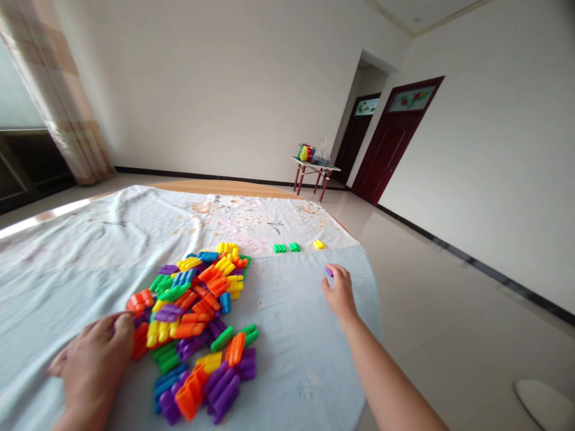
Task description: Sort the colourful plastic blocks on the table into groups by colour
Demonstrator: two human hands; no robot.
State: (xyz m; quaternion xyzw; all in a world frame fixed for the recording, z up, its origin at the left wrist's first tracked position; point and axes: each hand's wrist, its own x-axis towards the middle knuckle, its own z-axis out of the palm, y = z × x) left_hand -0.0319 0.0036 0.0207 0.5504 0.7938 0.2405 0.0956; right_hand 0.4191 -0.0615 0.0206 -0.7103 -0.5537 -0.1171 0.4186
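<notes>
hands: right (340, 291) outstretched around purple block (329, 270)

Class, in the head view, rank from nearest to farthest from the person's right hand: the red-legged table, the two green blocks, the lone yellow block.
1. Yellow block, just beyond the right hand holding a purple block.
2. Green blocks, further left on the cloth.
3. Red-legged table, far across the room.

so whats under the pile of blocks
A pale cloth spread over a wooden top. The pile of blocks lies straight on it. Whatever the cloth covers beneath the pile is hidden.
</notes>
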